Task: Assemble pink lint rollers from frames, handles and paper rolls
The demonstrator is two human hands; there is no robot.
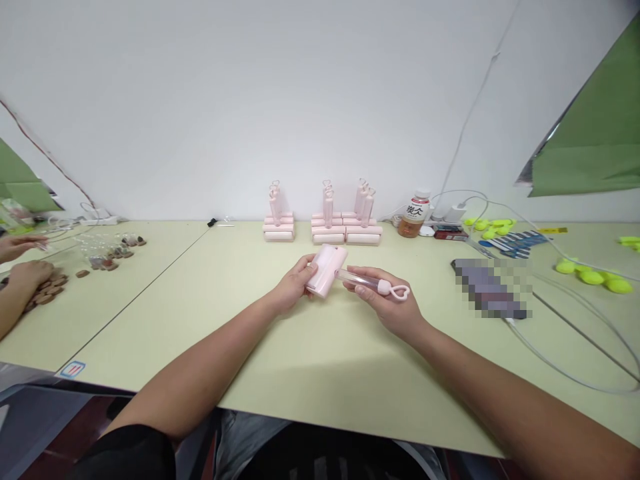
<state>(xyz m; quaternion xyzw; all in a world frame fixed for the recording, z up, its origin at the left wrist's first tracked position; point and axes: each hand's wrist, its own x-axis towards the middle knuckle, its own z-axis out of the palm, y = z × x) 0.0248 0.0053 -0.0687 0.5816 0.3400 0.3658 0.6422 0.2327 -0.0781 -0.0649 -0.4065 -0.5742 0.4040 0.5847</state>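
Note:
My left hand (295, 285) is closed around a pink lint roller head (327, 267), a wide casing held tilted above the table. In my right hand (390, 307) is a clear handle (365, 280) with a pink collar and a heart-shaped loop at its outer end. The handle's inner end points at the casing's side and meets it or sits very close; I cannot tell if they are joined. Behind my hands, several pink lint rollers (329, 230) stand by the wall with their handles upright.
A drink bottle (413, 217) and a charger (454, 213) stand back right. A blurred-out phone (490, 290) with a white cable (545, 370) lies to the right, near yellow-green pieces (590, 275) and blue tools (517, 243). At left, another person's hands (31, 273) are among brown pieces (47, 293).

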